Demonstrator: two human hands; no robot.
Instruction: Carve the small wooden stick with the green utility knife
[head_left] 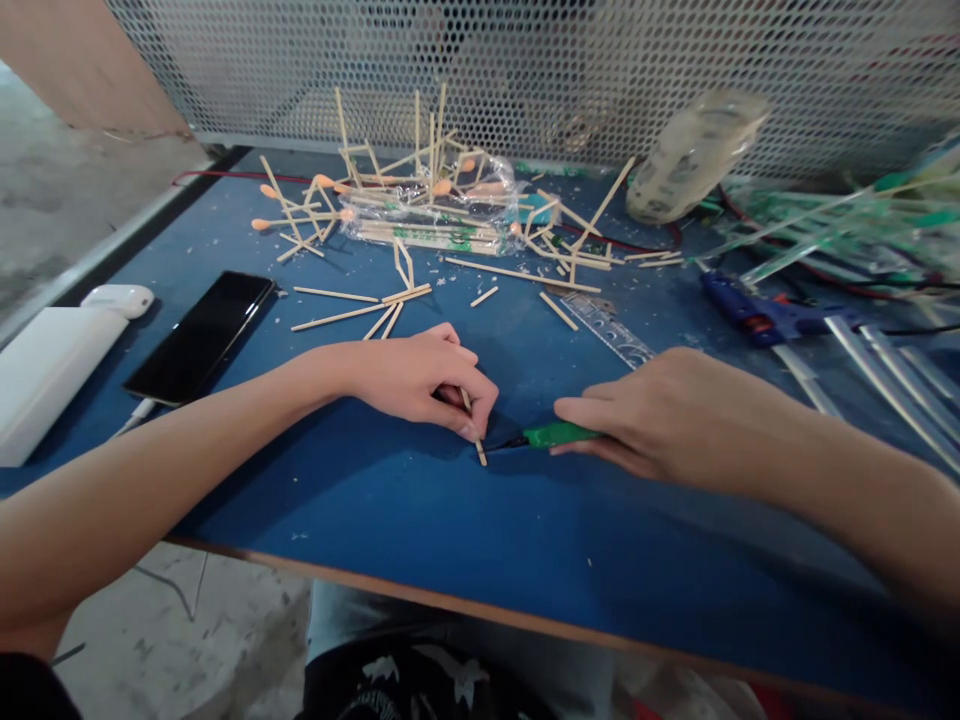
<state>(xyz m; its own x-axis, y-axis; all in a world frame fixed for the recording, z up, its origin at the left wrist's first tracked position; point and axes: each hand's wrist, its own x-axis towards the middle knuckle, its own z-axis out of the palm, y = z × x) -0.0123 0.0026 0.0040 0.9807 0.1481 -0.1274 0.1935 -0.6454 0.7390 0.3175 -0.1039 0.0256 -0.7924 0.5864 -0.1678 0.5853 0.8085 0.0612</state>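
Note:
My left hand (pixel 431 382) is closed round a thin wooden stick (pixel 481 454), pinching it so its lower end shows below the fingertips, close to the blue tabletop. In my right hand (pixel 637 415) is a green-handled cutting knife (pixel 559 434); its dark tip meets or nearly meets the stick's lower end. Whether the blade touches the wood I cannot tell. Beyond my left hand, several loose sticks (pixel 337 313) lie on the table, some joined into an angled shape. A clear ruler (pixel 611 330) lies partly behind my right hand.
At the back stand stick structures (pixel 435 170) with orange tips and a plastic packet (pixel 427 235). A black phone (pixel 202 335) and white box (pixel 45 370) are at left. A blue glue gun (pixel 757 310), clear glue sticks (pixel 892 375) and a cloudy bottle (pixel 694 155) are at right.

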